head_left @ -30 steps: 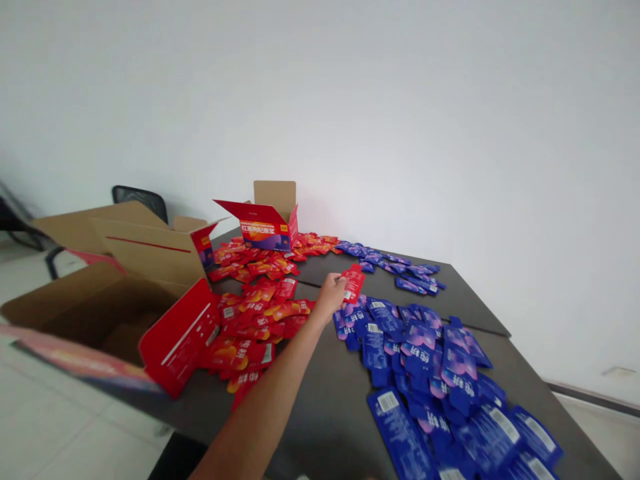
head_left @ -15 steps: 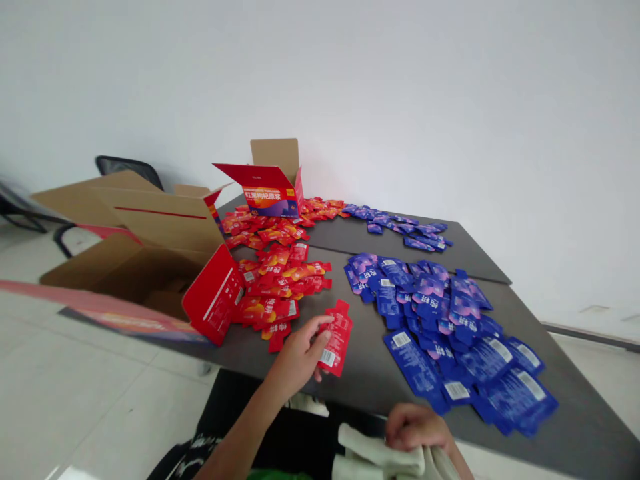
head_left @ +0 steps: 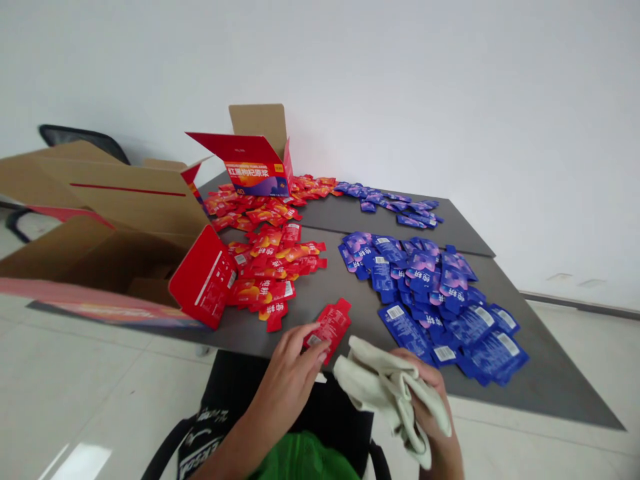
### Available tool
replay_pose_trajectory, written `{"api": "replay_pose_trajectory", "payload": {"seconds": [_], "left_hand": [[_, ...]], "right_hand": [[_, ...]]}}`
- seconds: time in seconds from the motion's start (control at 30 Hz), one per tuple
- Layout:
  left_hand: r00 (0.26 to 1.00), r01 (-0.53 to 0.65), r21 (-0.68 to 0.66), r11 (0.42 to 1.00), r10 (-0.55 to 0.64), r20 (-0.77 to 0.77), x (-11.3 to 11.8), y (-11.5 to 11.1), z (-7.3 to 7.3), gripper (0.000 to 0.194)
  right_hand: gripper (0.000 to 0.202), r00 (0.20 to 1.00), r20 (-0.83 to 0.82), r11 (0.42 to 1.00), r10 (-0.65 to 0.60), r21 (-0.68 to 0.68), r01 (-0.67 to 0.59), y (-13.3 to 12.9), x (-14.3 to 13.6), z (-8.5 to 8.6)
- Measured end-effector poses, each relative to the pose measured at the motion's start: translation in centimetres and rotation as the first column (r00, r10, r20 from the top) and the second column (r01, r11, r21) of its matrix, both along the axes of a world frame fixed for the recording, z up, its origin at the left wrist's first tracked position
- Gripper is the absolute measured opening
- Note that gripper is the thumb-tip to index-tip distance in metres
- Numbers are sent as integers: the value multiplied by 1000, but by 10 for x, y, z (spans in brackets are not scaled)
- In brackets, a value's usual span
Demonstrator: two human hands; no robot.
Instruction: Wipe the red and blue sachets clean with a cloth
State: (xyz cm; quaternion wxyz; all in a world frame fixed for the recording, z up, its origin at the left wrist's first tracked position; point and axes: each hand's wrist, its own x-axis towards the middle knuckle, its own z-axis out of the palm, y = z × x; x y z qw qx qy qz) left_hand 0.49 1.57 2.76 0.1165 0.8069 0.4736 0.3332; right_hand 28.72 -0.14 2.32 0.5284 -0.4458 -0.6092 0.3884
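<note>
At the table's front edge, my left hand [head_left: 296,360] pinches a red pouch [head_left: 334,325] by its lower end, the thumb lying across it. The pouch's printed side with a white barcode faces up. My right hand [head_left: 429,393] grips a folded pale cloth [head_left: 383,383], just right of the red pouch and beyond the table's front edge. Part of that hand is hidden behind the cloth. Red-and-orange pouches [head_left: 273,260] lie piled left of the held pouch. Blue pouches [head_left: 425,287] form a spread heap to its right.
A large open carton [head_left: 135,257] stands at the left, flaps spread. Farther back, a printed red-and-purple box [head_left: 257,173] is open among red pouches. More blue pouches [head_left: 390,203] lie toward the wall. A chair [head_left: 83,137] stands behind the carton.
My right hand has risen with the cloth, bringing it beside the red pouch. My left hand keeps hold of the pouch, now lower on it. The camera view has shifted.
</note>
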Motion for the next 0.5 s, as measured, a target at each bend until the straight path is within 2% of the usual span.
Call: {"api": "replay_pose_trajectory", "payload": {"seconds": [0.13,0.2,0.27,0.33,0.43,0.5], "left_hand": [[992,125,100,987,-121,-43,-8,-16,-5,23],[985,167,155,974,-160,-59,-10,-16,-10,23],[979,201,192,961,-190,-77,-11,-14,-15,23],[975,217,206,954,-202,-91,-12,-11,-20,23],[976,211,171,962,-198,-93,-12,-9,-25,21],[976,207,140,968,-195,-92,-12,-8,-27,22]], "right_hand": [[23,958,45,959,-282,37,280,9,-9,7],[27,937,76,934,-342,139,329,17,-20,19],[33,945,137,931,-296,261,254,26,-35,33],[40,947,275,949,-168,306,79,33,-52,43],[49,833,551,964,44,195,-180,41,-74,41],[52,746,658,966,103,113,-232,49,-79,32]]}}
